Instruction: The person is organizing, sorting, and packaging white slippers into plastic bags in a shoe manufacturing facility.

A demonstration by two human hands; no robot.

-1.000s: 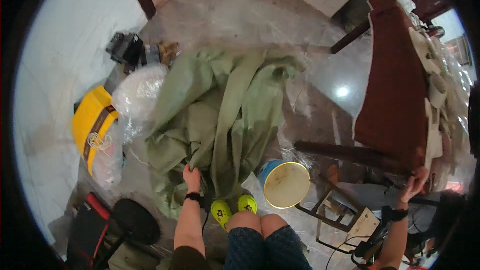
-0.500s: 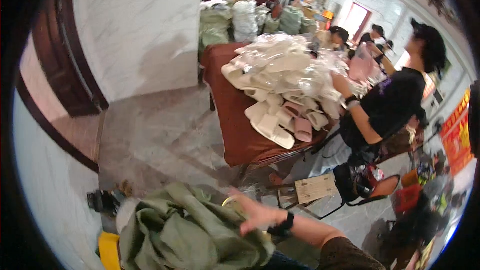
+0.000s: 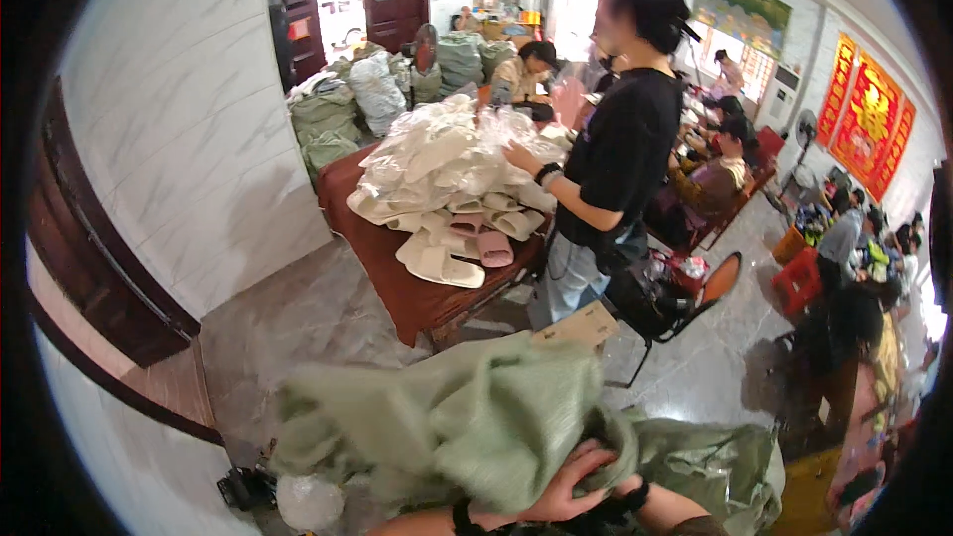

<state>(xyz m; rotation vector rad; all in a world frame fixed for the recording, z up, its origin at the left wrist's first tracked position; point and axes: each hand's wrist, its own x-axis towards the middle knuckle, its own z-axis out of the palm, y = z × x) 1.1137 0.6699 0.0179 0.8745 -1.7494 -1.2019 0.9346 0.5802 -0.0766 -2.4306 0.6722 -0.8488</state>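
Both hands [image 3: 586, 481] now meet at six o'clock, fingers closed on a bunched fold of the green woven sack [image 3: 467, 427], which has risen and spread wider than half a second ago. The slipper-heaped tabletop [image 3: 397, 283] at twelve o'clock now sits nearer centre.
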